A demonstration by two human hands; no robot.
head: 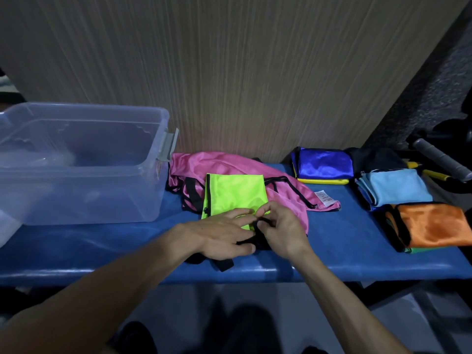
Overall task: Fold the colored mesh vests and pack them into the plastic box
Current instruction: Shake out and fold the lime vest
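1. The neon-green vest (235,192) lies folded at the centre of the blue table (102,251), on top of the unfolded pink vest (229,166). In that spot both hands can reach it to work the fold.
2. The left hand (224,238) lies with fingers straight on the near edge of the green vest. This grip holds nothing and likely just pins the cloth flat.
3. The right hand (278,226) has its fingers curled, pinching black trim at the vest's near corner, probably tucking it in.
4. The clear plastic box (84,198) sits at nine o'clock from the vest with no lid on, just beside the pink one, ready for packing.
5. Folded blue (323,162), light-blue (394,186) and orange (431,226) vests lie at two to three o'clock, seemingly staged until packing.
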